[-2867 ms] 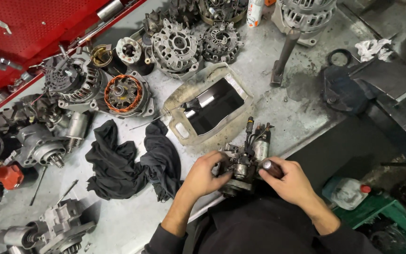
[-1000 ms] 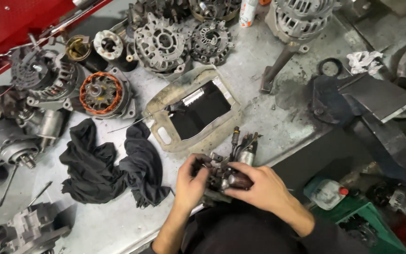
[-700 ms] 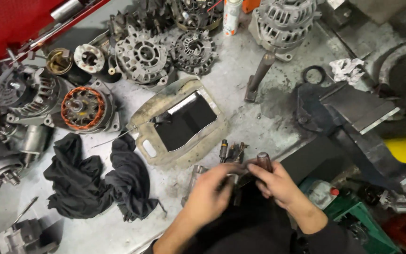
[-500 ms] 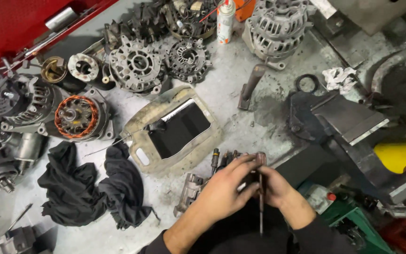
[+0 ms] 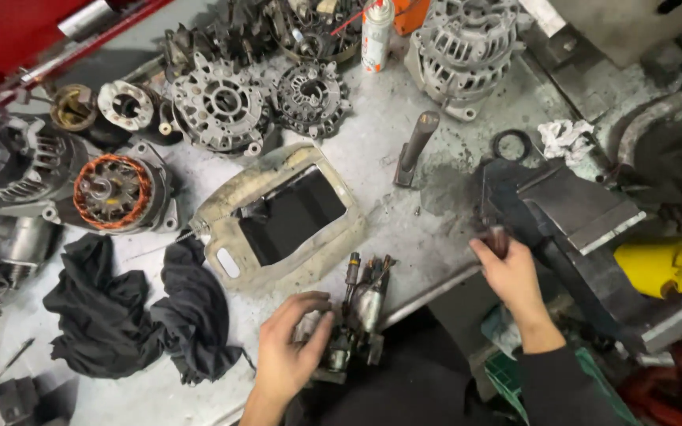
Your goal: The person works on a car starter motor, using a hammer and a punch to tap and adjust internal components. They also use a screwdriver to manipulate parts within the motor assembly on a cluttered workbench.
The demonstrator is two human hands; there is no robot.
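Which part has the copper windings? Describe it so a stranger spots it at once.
Start at the red cabinet along the grey workbench's far left edge. Below it, left of the cut-open beige plastic jug, sits a round grey metal housing with copper windings. It alone shows a bright orange-copper ring; the neighbouring housings are plain grey.

Two hands point(image 5: 290, 355), two black rags point(image 5: 104, 315)

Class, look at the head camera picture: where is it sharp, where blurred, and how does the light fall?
Head view: bench parts evenly lit and sharp; left hand on the starter motor is clear; right hand slightly soft; the yellow part is bright, and the lower right corner falls into shadow.
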